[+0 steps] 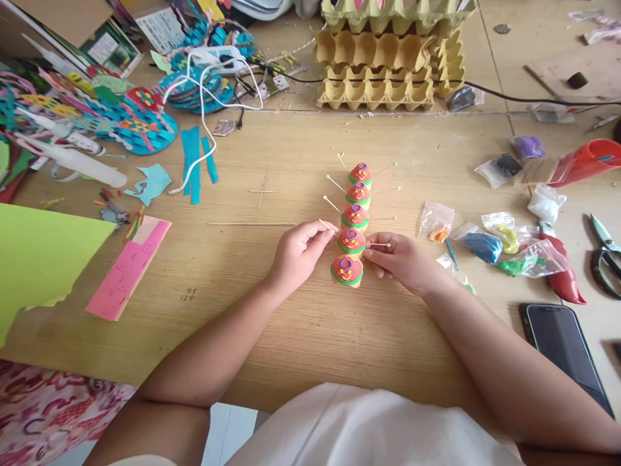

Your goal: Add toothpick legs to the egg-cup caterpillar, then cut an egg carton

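A strip of egg-carton cups (354, 217) stands in a column on the table in front of me. Each cup has a red domed top, a green band, a blue ring and a yellow smiling face. Thin sticks with pale green tips poke out of the sides of the upper cups. My left hand (303, 251) pinches a toothpick (325, 224) against the left side of the second-nearest cup. On the other side my right hand (398, 260) grips that part of the strip, fingers partly hidden, below a green-tipped stick (379, 244).
Several sticks (262, 191) lie left of the strip. Bagged clay (480, 244), scissors (606, 255), a phone (563, 349) and a red cup (589, 162) are at right. Egg cartons (376, 84) and a black cable (514, 99) lie behind. Pink card (129, 268) and blue strips (193, 165) lie left.
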`<state>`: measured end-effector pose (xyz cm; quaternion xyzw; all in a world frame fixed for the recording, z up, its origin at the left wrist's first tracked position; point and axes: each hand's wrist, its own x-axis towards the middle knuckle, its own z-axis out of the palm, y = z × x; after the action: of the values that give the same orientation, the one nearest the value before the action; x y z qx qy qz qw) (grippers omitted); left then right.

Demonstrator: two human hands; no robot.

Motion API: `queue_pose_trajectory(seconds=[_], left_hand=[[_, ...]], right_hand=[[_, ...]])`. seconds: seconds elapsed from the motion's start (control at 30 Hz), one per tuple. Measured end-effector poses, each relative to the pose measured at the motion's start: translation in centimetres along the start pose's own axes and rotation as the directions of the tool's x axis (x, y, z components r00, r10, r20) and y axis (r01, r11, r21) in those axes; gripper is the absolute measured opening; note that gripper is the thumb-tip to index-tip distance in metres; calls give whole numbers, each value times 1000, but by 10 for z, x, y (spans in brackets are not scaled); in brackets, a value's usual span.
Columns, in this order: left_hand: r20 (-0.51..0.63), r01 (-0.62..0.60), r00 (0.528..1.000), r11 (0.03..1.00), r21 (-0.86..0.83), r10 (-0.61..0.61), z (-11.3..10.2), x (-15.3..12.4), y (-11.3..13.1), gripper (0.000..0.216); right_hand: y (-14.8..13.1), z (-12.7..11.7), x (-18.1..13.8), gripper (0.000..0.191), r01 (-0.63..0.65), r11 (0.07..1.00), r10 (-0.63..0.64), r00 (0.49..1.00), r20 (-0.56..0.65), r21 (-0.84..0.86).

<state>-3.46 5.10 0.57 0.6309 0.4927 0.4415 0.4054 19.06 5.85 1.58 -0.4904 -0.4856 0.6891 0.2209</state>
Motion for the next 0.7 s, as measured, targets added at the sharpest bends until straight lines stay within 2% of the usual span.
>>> queue_pose_trajectory(seconds=[0.37, 0.7], left_hand=[[8, 6, 1000, 1000, -30, -6, 2, -1, -2, 20], [21, 12, 1000, 1000, 25, -13, 1, -2, -2, 21]], right_hand=[[2, -1, 0, 21, -2, 1000, 2, 1000, 17, 9], [0, 1, 0, 20, -1, 1000, 1, 1000, 18, -9]])
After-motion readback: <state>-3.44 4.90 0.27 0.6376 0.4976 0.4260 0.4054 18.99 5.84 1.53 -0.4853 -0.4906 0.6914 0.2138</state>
